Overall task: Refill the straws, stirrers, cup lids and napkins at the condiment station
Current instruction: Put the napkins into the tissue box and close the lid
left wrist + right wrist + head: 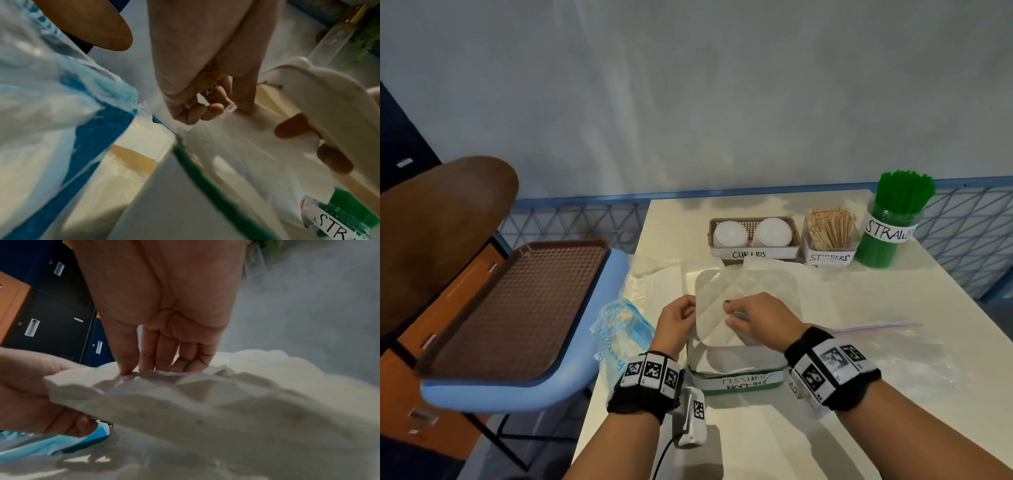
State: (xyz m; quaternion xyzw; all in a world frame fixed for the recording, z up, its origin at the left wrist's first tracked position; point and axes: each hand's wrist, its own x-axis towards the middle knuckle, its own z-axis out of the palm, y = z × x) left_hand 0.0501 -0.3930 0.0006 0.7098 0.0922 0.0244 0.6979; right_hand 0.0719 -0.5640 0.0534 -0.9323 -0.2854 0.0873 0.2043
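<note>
White napkins (743,301), a square stack with diamond creases, sit between my two hands just above the green-rimmed holder (736,377) labelled TISSUES/NAPKINS at the near edge of the table (893,394). My left hand (676,320) grips the stack's left edge, thumb on top and fingers curled beneath; my right hand (756,315) presses its fingertips (127,369) onto the near right part of the top sheet, thumb tucked at the edge, so both hands are clamped on the stack.

I judge the napkin refill to be the step in hand. The far row already looks stocked: cup lids (751,233) in their brown basket (753,253), wooden stirrers (832,228) in a clear tub, green straws (900,202) in the jar on the far right. A blue-printed plastic wrapper (619,329) lies just left of the holder.

Next I would need to square the stack over the holder's opening and lower it level, letting go only once it seats inside the rim. Loose top sheets may slide or fan if I tilt it.
</note>
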